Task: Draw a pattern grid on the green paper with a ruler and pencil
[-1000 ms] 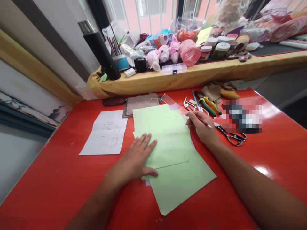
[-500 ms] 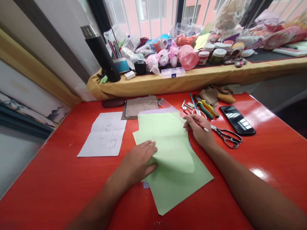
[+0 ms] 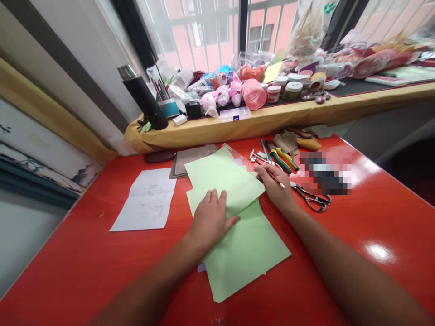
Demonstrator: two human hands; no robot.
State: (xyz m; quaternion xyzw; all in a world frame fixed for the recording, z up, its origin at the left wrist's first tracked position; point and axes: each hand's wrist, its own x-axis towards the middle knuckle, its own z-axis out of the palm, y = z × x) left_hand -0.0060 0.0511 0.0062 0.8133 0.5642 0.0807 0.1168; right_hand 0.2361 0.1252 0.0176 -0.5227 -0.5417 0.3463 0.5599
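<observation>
Barred window (image 3: pixel 217 27) behind red table (image 3: pixel 84 258).

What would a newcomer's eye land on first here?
Probably the glossy red table, filling the lower view, with green paper near its middle under the left hand. Next might come the black flask at the left end of the sill and the pink jar farther right.

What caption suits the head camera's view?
Left hand flat on green paper, right hand holding a pencil, scissors nearby.
</observation>
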